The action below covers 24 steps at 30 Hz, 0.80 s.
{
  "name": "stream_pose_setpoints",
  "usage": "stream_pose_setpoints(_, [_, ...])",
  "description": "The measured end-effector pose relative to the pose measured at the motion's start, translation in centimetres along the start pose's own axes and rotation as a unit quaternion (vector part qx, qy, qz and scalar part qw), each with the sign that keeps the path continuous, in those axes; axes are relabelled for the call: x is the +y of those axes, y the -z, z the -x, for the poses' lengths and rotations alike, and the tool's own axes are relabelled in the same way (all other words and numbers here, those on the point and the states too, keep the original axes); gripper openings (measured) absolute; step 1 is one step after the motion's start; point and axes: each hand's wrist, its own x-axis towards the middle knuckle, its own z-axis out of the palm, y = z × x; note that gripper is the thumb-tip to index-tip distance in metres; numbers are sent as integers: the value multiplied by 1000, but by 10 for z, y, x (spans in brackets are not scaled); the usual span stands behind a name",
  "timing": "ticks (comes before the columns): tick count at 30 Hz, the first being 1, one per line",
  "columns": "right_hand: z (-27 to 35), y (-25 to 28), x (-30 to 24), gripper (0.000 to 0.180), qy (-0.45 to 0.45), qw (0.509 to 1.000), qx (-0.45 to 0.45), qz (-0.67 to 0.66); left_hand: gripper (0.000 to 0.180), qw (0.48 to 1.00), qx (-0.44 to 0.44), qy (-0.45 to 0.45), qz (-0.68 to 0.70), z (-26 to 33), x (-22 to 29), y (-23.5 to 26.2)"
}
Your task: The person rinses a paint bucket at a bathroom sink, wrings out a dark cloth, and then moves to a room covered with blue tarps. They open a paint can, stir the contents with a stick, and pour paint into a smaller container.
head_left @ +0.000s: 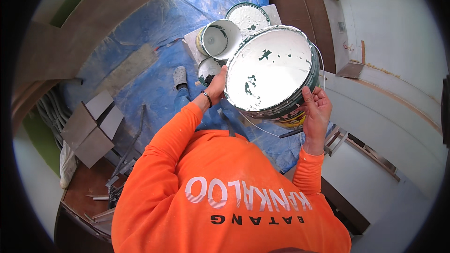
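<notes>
Both hands hold a large dark green paint bucket (276, 70), tilted in front of me. Its broad round face is smeared white, with dark green patches showing through. My left hand (218, 85) is closed on the bucket's left edge. On the near right side, my right hand (318, 110) grips the rim with the thumb on top. A wire handle with a black grip (291, 133) hangs below. Just beyond stand a smaller open bucket (217, 40), white-coated inside, a paint-smeared round lid or tub (249, 17), and a small tub (207, 69) with something black at its edge.
Blue plastic sheeting (159, 37) covers the floor. A grey clog (179, 77) shows on one foot. To the left are an open cardboard-like box (92, 126) and grey corrugated hoses (51, 112). A pale wall (393, 28) and a brown panel (300, 4) stand on the right.
</notes>
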Motion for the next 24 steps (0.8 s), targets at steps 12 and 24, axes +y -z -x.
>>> stream_pose_setpoints(12, [16,-44,-29,25,20,998,13,55,72,998,-29,-46,34,8,-9,2])
stream_pose_setpoints(24, [36,-65,-49,29,53,992,-3,112,73,992,-68,-48,90,15,-25,3])
